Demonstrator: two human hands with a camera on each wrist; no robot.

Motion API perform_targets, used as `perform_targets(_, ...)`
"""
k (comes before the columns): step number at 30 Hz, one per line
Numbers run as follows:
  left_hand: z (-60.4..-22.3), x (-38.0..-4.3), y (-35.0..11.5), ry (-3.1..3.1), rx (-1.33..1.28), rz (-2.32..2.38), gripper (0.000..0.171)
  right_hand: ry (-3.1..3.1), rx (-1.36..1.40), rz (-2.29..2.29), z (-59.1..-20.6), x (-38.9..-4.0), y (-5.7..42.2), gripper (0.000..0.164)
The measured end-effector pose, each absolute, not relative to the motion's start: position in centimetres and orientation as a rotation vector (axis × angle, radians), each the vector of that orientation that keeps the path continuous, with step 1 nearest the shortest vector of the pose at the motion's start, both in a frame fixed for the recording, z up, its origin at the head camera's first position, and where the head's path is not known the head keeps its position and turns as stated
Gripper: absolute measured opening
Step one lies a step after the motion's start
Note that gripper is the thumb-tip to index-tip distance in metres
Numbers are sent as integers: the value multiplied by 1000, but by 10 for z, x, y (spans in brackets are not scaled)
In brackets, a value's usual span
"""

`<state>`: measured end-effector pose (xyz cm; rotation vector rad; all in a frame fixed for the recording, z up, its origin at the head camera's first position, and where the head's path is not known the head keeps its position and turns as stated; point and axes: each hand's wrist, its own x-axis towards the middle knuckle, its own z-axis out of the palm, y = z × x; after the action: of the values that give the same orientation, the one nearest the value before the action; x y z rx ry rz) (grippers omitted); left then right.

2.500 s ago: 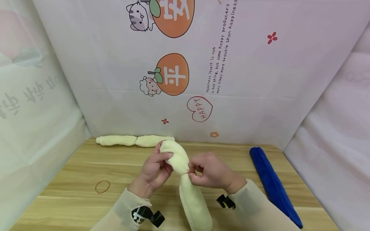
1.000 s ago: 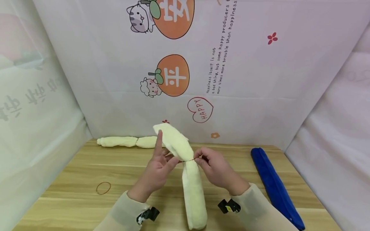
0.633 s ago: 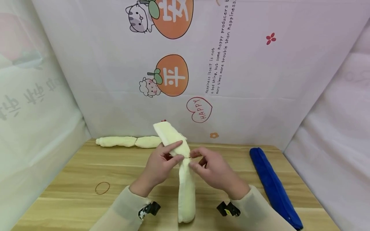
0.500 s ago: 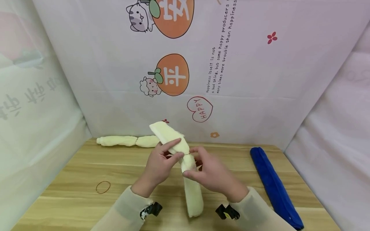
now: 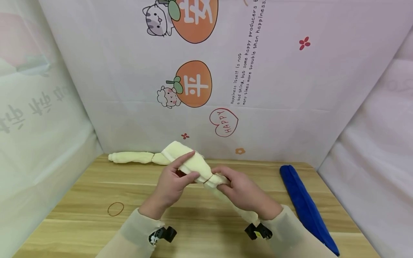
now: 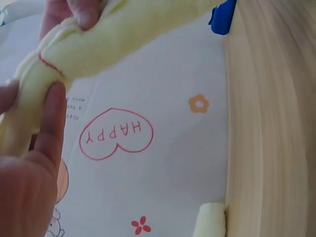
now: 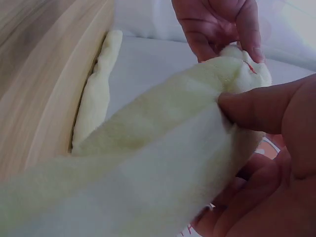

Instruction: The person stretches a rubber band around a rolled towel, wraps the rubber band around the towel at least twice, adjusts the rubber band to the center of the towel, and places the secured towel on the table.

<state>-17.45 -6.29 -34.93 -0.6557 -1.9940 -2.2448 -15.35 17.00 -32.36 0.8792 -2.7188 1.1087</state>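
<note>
Held cloth: the pale yellow towel roll is up above the wooden table, slanting between both hands, its far part wide and its near part running down toward the right wrist.
Band: a thin reddish band circles the roll at a narrow waist — between the two grips.
Left hand: the left hand pinches the far part between thumb and fingers, close to the band.
Right hand: the right hand pinches the roll just on the other side of the band, thumb against fingers.
Second roll: another yellow roll, also narrowed at its middle, lies along the table's back edge, partly hidden behind the held one.
Loose band: a brown-red ring lies on the table's left side.
Blue roll: a blue cloth roll lies slanted at the right.
</note>
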Motion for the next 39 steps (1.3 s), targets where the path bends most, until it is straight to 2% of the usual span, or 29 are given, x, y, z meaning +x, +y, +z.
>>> perform_targets(5, -350, -175, -56, -2002, -539, -2195, 50, -2689, 844, 1091, -325, -157, 169, 37)
perform_targets(13, -349, -172, -50, -2008, -470, -2222, 50, -2325, 925, 871, -328, -161, 163, 17)
perform_targets(24, -348, -171, -42, -1771, -168, -2628, 50, -2196, 1104, 586, -329, -165, 159, 15)
perform_targets(27, -349, -171, -43, -1724, -156, -2691, 49, -2215, 1137, 613, -328, -166, 159, 10)
perform_targets(32, -349, -176, -48, -1645, -130, -2773, 49, -2269, 1206, 600, -331, -168, 159, 15)
perform_targets(39, -341, -179, -53, -1647, -124, -2614, 43, -2116, 1198, 676, -337, -169, 163, 10)
